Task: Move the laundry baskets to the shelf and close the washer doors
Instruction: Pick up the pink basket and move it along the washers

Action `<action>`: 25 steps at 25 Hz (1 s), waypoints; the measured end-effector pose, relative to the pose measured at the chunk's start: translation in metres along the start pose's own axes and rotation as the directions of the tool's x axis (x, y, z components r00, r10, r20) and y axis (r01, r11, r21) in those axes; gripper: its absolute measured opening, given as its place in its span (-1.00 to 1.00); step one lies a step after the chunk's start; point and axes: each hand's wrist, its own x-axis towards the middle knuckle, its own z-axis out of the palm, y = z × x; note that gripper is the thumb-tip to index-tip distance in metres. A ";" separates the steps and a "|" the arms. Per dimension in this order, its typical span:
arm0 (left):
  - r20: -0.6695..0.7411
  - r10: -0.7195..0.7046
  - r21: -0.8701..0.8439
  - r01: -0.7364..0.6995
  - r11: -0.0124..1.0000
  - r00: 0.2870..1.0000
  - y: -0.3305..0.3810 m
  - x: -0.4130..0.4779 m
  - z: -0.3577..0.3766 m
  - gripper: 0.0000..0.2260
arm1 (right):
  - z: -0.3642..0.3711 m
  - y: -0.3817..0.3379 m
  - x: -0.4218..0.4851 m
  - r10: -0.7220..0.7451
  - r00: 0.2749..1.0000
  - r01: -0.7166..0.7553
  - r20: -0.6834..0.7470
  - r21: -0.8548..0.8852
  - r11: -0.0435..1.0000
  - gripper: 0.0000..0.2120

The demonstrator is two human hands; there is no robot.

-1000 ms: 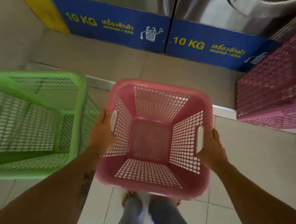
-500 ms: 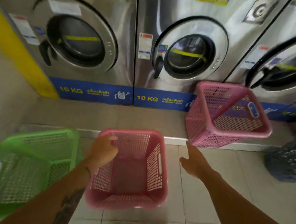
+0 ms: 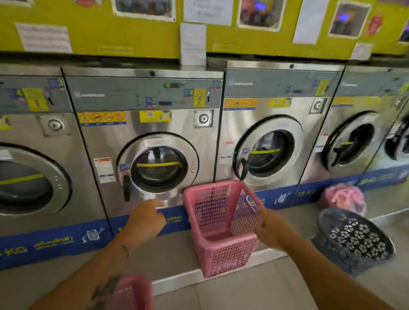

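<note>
A coin laundry; a row of steel front-load washers with numbered stickers and coin slots; baskets on the floor.

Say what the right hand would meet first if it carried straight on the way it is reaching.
Most likely the near right rim of the tilted pink basket. The right hand, fingers open, overlaps that edge already; whether it touches cannot be told from this single view.

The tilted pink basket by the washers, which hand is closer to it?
Right. The right hand is at the tilted pink basket's near right rim; the left hand hangs off to its left.
</note>
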 end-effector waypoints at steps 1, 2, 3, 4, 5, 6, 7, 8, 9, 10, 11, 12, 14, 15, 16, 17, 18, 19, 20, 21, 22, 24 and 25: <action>-0.023 0.013 0.037 -0.012 0.999 1.000 0.020 0.005 0.013 -0.62 | -0.017 0.015 0.005 -0.024 1.000 0.024 0.007 0.005 1.000 -0.53; -0.040 0.025 0.068 -0.023 0.997 0.999 0.038 0.007 0.024 -0.62 | -0.032 0.029 0.011 -0.024 1.000 0.024 0.016 0.007 1.000 -0.62; -0.053 0.024 0.070 -0.020 0.997 0.998 0.056 0.008 0.036 -0.61 | -0.045 0.043 0.016 -0.017 1.000 0.017 0.016 0.002 1.000 -0.69; -0.057 0.011 0.053 -0.008 0.999 0.998 0.070 0.008 0.047 -0.60 | -0.055 0.054 0.022 -0.005 1.000 0.005 0.020 -0.006 1.000 -0.68; -0.059 0.000 0.029 0.001 1.000 0.998 0.084 0.008 0.057 -0.62 | -0.065 0.066 0.030 0.018 1.000 -0.017 0.026 -0.029 0.999 -0.60; -0.054 0.002 0.006 -0.002 1.000 0.999 0.095 0.008 0.065 -0.65 | -0.072 0.076 0.039 0.043 0.999 -0.042 0.023 -0.047 0.998 -0.50; -0.044 0.012 -0.005 -0.012 1.000 0.999 0.104 0.010 0.073 -0.72 | -0.077 0.083 0.049 0.063 0.998 -0.062 0.021 -0.055 0.997 -0.41; -0.036 0.015 0.005 -0.014 1.000 0.999 0.111 0.015 0.079 -0.81 | -0.081 0.091 0.059 0.071 0.997 -0.070 0.024 -0.063 0.996 -0.35; -0.028 0.017 0.017 -0.016 1.000 0.999 0.117 0.023 0.083 -0.85 | -0.083 0.098 0.070 0.073 0.997 -0.071 0.025 -0.073 0.995 -0.30; -0.015 0.025 0.034 -0.024 0.999 1.000 0.123 0.034 0.088 -0.83 | -0.084 0.105 0.084 0.070 0.997 -0.068 0.026 -0.085 0.994 -0.27; -0.002 0.036 0.048 -0.036 0.998 0.999 0.126 0.044 0.094 -0.76 | -0.083 0.112 0.098 0.063 0.998 -0.059 0.029 -0.108 0.992 -0.27; 0.009 0.040 0.059 -0.040 0.997 0.999 0.129 0.055 0.099 -0.65 | -0.081 0.116 0.111 0.055 0.998 -0.049 0.039 -0.130 0.990 -0.27; 0.005 0.022 0.068 -0.022 0.997 1.000 0.126 0.081 0.113 -0.59 | -0.073 0.124 0.138 0.040 0.997 -0.029 0.065 -0.163 0.986 -0.28; -0.006 0.007 0.074 -0.007 0.997 1.000 0.123 0.099 0.123 -0.64 | -0.068 0.128 0.155 0.038 0.996 -0.023 0.081 -0.175 0.984 -0.28; -0.009 -0.012 0.092 0.012 0.996 1.000 0.120 0.117 0.132 -0.72 | -0.064 0.132 0.172 0.038 0.995 -0.019 0.097 -0.191 0.981 -0.28; 0.000 -0.034 0.116 0.034 0.993 0.999 0.115 0.135 0.141 -0.77 | -0.060 0.136 0.189 0.042 0.993 -0.017 0.113 -0.210 0.978 -0.27; 0.016 -0.061 0.136 0.058 0.989 0.998 0.110 0.154 0.152 -0.80 | -0.057 0.141 0.210 0.044 0.991 -0.013 0.127 -0.230 0.973 -0.27; 0.034 -0.090 0.153 0.084 0.985 0.995 0.105 0.172 0.161 -0.79 | -0.055 0.146 0.230 0.050 0.990 -0.016 0.135 -0.240 0.971 -0.26; 0.053 -0.120 0.175 0.109 0.978 0.991 0.099 0.189 0.170 -0.77 | -0.055 0.152 0.250 0.062 0.987 -0.024 0.147 -0.246 0.969 -0.26; 0.063 -0.150 0.209 0.134 0.969 0.987 0.092 0.203 0.179 -0.74 | -0.052 0.157 0.266 0.075 0.984 -0.034 0.159 -0.245 0.969 -0.25; 0.074 -0.173 0.253 0.149 0.956 0.982 0.084 0.215 0.187 -0.69 | -0.047 0.164 0.282 0.092 0.982 -0.049 0.166 -0.247 0.968 -0.24; 0.082 -0.190 0.324 0.154 0.933 0.978 0.069 0.237 0.202 -0.53 | -0.037 0.175 0.309 0.119 0.976 -0.069 0.182 -0.259 0.963 -0.25; 0.074 -0.203 0.345 0.166 0.924 0.976 0.060 0.249 0.213 -0.49 | -0.028 0.182 0.324 0.127 0.972 -0.074 0.197 -0.256 0.964 -0.26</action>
